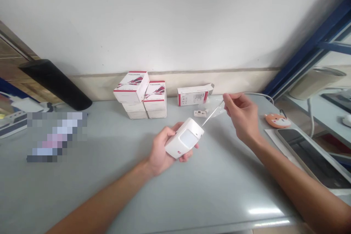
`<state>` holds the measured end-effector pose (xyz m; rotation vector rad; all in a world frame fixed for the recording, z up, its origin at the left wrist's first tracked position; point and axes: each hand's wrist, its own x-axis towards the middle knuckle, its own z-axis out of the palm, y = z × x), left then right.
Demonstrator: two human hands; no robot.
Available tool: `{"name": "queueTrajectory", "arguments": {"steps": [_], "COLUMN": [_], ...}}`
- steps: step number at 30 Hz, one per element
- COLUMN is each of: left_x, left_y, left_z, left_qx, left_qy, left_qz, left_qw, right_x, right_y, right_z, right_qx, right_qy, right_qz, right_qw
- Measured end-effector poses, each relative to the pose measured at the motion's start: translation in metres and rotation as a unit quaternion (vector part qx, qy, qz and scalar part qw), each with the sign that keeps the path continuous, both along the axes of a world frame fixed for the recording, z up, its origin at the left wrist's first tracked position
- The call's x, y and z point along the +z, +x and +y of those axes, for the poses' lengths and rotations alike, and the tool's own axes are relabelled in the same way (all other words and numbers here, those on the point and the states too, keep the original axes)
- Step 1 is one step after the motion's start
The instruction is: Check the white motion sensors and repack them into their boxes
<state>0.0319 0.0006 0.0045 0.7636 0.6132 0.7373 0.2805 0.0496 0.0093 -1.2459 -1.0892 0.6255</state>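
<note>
My left hand is closed around a white motion sensor with a pale window on its front, tilted up to the right above the grey table. From the sensor's upper end a thin metal antenna sticks out toward the right. Its far tip is pinched between the thumb and fingers of my right hand. Just behind the sensor lie a small white bracket and a clear plastic bag, partly behind the antenna.
Several white-and-red boxes are stacked against the wall. An opened box lies beside them. A black cylinder and a blurred-out object are at left. At right are an orange animal-face case and a dark-screened device.
</note>
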Motion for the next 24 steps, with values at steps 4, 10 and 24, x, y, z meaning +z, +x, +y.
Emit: {"name": "queueTrajectory", "arguments": {"steps": [4, 10, 24], "left_x": [-0.001, -0.005, -0.001], "left_y": [-0.001, -0.002, 0.000], "left_z": [0.000, 0.002, 0.005], "left_qx": [0.012, 0.027, 0.083], "left_qy": [-0.007, -0.031, -0.048], "left_qz": [-0.013, -0.033, -0.051], "left_qw": [1.000, 0.999, 0.994], "right_x": [0.002, 0.001, -0.012], "right_y": [-0.008, -0.026, -0.012], "right_z": [-0.008, -0.022, -0.008], "right_qx": [0.022, 0.125, 0.062], "right_qy": [-0.023, -0.075, 0.069], "right_qz": [-0.038, -0.079, -0.420], "right_qw": [0.999, 0.986, 0.903]}}
